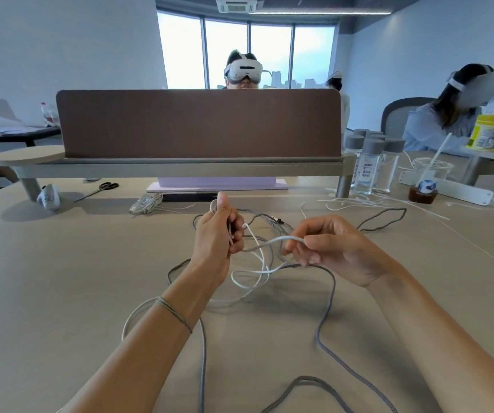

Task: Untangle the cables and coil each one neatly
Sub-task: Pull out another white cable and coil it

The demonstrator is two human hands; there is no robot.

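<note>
While the cables lie mostly loose over the middle of the table, the untangling looks barely begun. Both hands are raised just above the snarl, a little apart from each other. The left hand has its fingers curled round a small bunch of cable, thumb up, with what seems to be a plug end poking out near the fingers. The right hand pinches a pale strand that bridges across to the left hand.

A white cable loops under the hands and crosses a grey braided cable, which wanders from the far right side down toward the near edge. A second grey run also heads for the near edge (whether it is the same cable or another, I cannot tell). The strands cross each other several times beneath the hands, so the knot is not yet freed.

Nothing among these is coiled. By my reckoning, separating the white from the grey comes first, and then each one has to be wound, so nearly all the work is left. A bundle of thin white cable lies apart toward the far edge, already gathered.
</note>
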